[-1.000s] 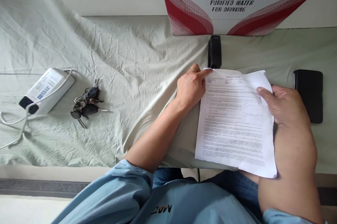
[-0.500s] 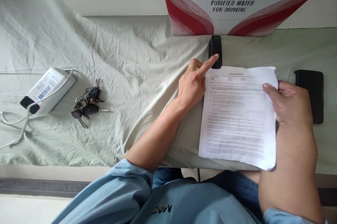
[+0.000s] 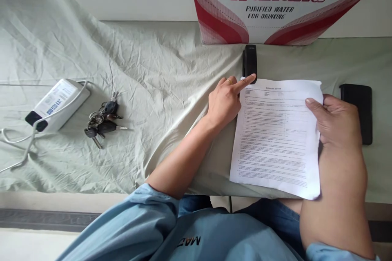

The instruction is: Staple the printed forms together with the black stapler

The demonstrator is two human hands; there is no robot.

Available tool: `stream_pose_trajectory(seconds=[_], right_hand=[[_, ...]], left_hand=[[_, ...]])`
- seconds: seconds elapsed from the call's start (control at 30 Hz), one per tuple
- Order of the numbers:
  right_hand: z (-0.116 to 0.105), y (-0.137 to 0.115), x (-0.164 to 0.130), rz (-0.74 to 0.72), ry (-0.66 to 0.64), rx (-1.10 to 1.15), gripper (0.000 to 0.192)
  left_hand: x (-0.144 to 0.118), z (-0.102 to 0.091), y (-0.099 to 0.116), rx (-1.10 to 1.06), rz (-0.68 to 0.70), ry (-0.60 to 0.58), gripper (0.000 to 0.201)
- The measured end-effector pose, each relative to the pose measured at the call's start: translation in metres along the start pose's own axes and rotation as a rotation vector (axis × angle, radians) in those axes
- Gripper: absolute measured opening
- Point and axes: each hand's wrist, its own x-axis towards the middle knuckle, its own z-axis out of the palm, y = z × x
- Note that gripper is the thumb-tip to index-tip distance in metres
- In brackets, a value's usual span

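Observation:
A printed sheet of paper [image 3: 272, 138] lies before me, titled "Overleaf Notes" at its top. My right hand [image 3: 339, 118] grips its right edge, thumb on top and fingers underneath. My left hand [image 3: 225, 99] is at the upper left corner, which pokes out past the index finger. Its thumb is hidden, seemingly beneath the paper. That index finger is stretched out, its tip on the near end of a black stapler [image 3: 251, 61]. The stapler's near end meets the paper's top edge.
A Wahaha water carton [image 3: 275, 28] stands behind the stapler. Right of my right hand lies a black flat rectangular object [image 3: 364, 114], perhaps a phone. Keys [image 3: 104, 120] and a white box-shaped device [image 3: 63, 99] with a cable rest on the wrinkled cloth [image 3: 159, 89] at left.
My left index fingertip has slid toward me along the stapler, down to its near end. The paper's corner now shows beyond that finger. My right hand keeps its grip; the view has shifted slightly.

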Motion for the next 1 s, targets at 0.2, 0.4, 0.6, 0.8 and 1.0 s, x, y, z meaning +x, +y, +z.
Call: stream_pose_trajectory(seconds=[0.2, 0.4, 0.6, 0.8, 1.0], right_hand=[[-0.010, -0.029, -0.020, 0.137, -0.168, 0.171, 0.059], [-0.002, -0.021, -0.018, 0.076, -0.015, 0.251, 0.068], [0.010, -0.013, -0.014, 0.018, 0.115, 0.284, 0.062], [0.016, -0.001, 0.001, -0.053, 0.183, 0.433, 0.070], [0.017, 0.013, 0.009, -0.239, 0.280, 0.328, 0.068]], left_hand=[[0.009, -0.011, -0.005, -0.393, -0.136, 0.071, 0.047], [0.013, -0.023, 0.003, -0.792, -0.322, -0.034, 0.075], [0.010, -0.024, 0.001, -0.902, -0.246, -0.125, 0.076], [0.012, -0.016, -0.008, -1.023, -0.281, 0.030, 0.082], [0.012, -0.017, 0.000, -1.176, -0.385, -0.034, 0.056]])
